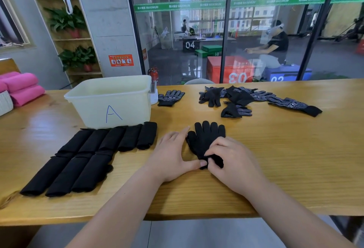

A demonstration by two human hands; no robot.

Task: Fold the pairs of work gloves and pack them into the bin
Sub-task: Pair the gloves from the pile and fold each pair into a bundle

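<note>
A black work glove pair (206, 137) lies flat on the wooden table (275, 159), fingers pointing away from me. My right hand (232, 161) pinches its cuff at the near end. My left hand (173, 155) rests beside it, its thumb pressing the cuff edge and its fingers spread on the table. The pale plastic bin (112, 100) marked "A" stands at the back left. Several folded black glove bundles (88, 155) lie in two rows in front of the bin. Loose dotted gloves (246, 100) are scattered at the back right, and one glove (170, 98) lies right of the bin.
Pink rolled towels (21, 88) and a white basket (5, 103) sit at the far left. A glass wall runs behind the table, with people beyond it. The table's near edge is just below my forearms.
</note>
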